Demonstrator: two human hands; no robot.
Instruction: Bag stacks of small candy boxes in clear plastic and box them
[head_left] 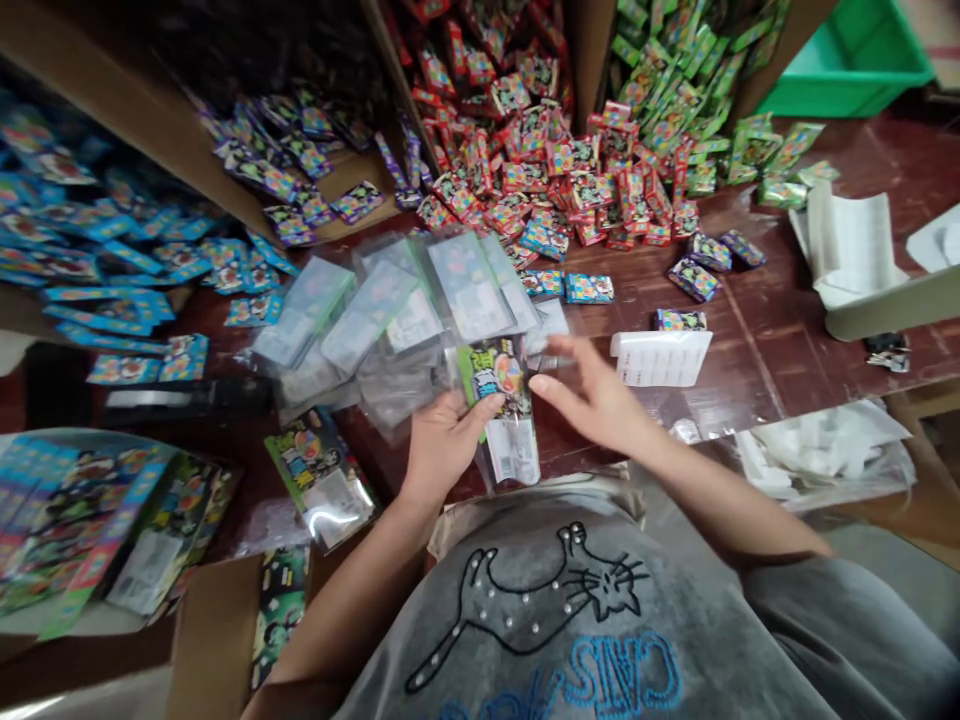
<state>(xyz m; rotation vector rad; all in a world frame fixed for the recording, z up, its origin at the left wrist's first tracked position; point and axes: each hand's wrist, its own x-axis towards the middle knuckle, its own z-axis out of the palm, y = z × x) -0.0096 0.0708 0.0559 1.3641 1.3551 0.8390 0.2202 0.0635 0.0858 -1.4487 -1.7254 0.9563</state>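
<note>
Between thumb and fingers, my left hand [450, 440] holds a clear plastic bag [495, 385] with a green and black printed card in it. Just right of the bag is my right hand [589, 400], its thumb and index finger apart near the bag's edge and nothing seen between them. Beyond my hands lies a spread of clear bags with cards [382, 315]. Two blue packets [589, 289] rest by these bags. A sheet of white labels [664, 358] stands to the right, beside a purple packet [680, 320].
Cardboard boxes spill blue, purple [300, 160], red [525, 150] and green packets along the back. A green bin [855, 70] is at the back right. Filled bags [319, 475] and a loaded container [75, 530] lie left. White scraps [825, 450] sit right.
</note>
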